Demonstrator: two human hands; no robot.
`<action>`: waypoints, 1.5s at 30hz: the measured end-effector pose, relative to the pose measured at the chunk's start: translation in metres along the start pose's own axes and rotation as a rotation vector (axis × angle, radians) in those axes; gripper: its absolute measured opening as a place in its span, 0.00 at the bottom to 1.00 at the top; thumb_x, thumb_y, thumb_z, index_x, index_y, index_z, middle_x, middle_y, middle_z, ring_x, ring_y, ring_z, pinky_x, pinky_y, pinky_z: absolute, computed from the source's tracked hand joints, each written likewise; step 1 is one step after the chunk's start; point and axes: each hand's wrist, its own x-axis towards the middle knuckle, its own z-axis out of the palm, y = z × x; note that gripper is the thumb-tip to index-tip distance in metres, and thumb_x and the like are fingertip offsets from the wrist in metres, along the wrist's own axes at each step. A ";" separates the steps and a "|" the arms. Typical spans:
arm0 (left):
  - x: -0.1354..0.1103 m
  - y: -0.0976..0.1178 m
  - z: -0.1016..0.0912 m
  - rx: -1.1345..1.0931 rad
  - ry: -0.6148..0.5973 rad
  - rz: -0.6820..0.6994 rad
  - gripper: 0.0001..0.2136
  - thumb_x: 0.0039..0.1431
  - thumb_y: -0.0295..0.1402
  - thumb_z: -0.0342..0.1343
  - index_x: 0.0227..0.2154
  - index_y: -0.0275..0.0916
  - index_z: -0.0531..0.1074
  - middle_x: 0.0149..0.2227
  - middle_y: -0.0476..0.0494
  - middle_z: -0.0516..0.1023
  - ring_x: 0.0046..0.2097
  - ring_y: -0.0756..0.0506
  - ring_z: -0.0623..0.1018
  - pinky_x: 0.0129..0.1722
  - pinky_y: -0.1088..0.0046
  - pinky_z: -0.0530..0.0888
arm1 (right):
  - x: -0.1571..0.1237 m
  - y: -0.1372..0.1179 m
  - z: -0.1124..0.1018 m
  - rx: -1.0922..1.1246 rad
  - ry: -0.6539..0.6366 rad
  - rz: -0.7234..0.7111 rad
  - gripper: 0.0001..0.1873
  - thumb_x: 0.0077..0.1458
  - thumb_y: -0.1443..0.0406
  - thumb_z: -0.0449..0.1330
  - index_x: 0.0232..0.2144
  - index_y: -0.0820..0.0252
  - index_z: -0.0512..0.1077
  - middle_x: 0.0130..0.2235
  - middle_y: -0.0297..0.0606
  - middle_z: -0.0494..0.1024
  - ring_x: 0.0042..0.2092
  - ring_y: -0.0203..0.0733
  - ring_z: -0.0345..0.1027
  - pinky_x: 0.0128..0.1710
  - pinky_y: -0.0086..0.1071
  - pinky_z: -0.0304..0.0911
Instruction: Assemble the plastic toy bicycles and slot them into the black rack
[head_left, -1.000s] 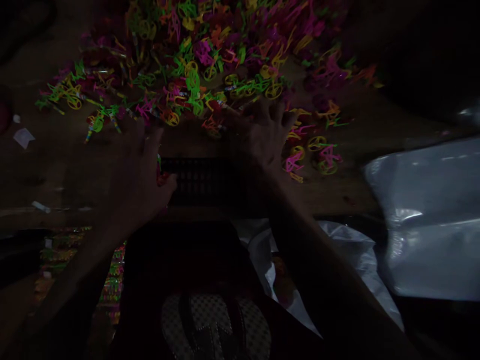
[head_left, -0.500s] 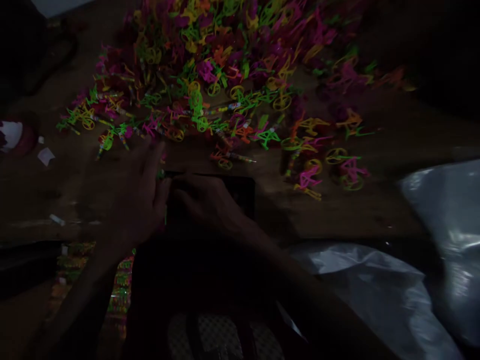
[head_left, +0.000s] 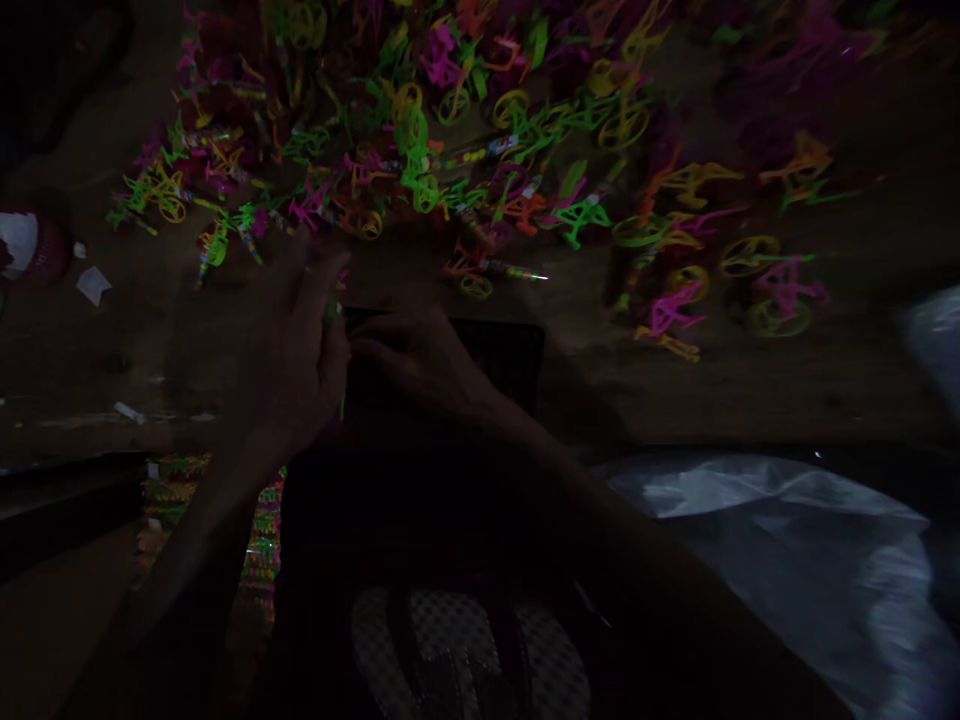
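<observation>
In dim light, my left hand (head_left: pixel 296 355) is curled at the table's near side. Bits of a small bright green plastic piece (head_left: pixel 333 312) show between its thumb and fingers; most of that piece is hidden. My right hand (head_left: pixel 427 355) is beside it, fingers bent and tips pinched close to my left thumb. What the right fingertips grip, if anything, I cannot make out. Beneath the right hand lies a dark flat rectangular tray or board (head_left: pixel 521 360). Beyond both hands spreads a heap of neon plastic toys (head_left: pixel 412 145) with wheels, several joined to thin bead-filled tubes (head_left: pixel 517 272).
A red container with a white label (head_left: pixel 34 248) and a paper scrap (head_left: pixel 94 286) are at the left of the wooden table (head_left: pixel 75 370). Packed colourful pieces (head_left: pixel 262 540) show below my left arm. Clear plastic bags (head_left: pixel 787 560) are at the right. A patterned sandal (head_left: pixel 450 625) shows below.
The view has shifted, so the heap sits higher and spreads wider to the right. Both hands stay together in nearly the same pose, with the green piece still at the left fingers.
</observation>
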 end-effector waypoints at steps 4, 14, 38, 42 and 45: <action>0.002 -0.001 0.001 0.071 0.000 0.001 0.24 0.63 0.25 0.48 0.62 0.42 0.65 0.69 0.44 0.62 0.70 0.41 0.60 0.70 0.54 0.60 | -0.001 -0.008 -0.002 -0.127 -0.039 -0.072 0.13 0.58 0.72 0.58 0.35 0.60 0.84 0.33 0.33 0.85 0.38 0.42 0.78 0.38 0.31 0.69; 0.004 -0.004 -0.004 -0.043 0.014 0.025 0.21 0.71 0.38 0.43 0.62 0.41 0.65 0.68 0.41 0.64 0.70 0.40 0.60 0.71 0.51 0.58 | -0.044 -0.002 -0.103 -0.838 0.561 -0.048 0.12 0.60 0.63 0.58 0.41 0.56 0.81 0.39 0.40 0.84 0.40 0.49 0.78 0.40 0.40 0.71; 0.009 -0.011 0.002 -0.003 -0.005 0.043 0.26 0.60 0.33 0.52 0.62 0.45 0.63 0.67 0.41 0.62 0.68 0.32 0.62 0.66 0.47 0.64 | -0.011 0.012 -0.115 -0.803 0.312 -0.091 0.07 0.57 0.66 0.62 0.35 0.56 0.81 0.39 0.41 0.83 0.40 0.46 0.76 0.41 0.37 0.68; 0.008 -0.012 0.004 -0.003 0.000 0.038 0.27 0.60 0.32 0.52 0.63 0.41 0.62 0.68 0.39 0.61 0.68 0.32 0.62 0.66 0.46 0.63 | -0.014 0.011 -0.116 -0.430 0.393 0.018 0.08 0.49 0.61 0.67 0.32 0.59 0.80 0.33 0.39 0.83 0.34 0.44 0.76 0.37 0.37 0.68; 0.007 -0.014 0.007 -0.011 0.004 0.036 0.27 0.59 0.30 0.51 0.63 0.40 0.61 0.69 0.36 0.60 0.69 0.33 0.61 0.67 0.48 0.63 | -0.014 0.015 -0.105 -0.108 0.421 0.057 0.14 0.43 0.56 0.71 0.30 0.59 0.79 0.32 0.36 0.83 0.34 0.42 0.76 0.38 0.36 0.69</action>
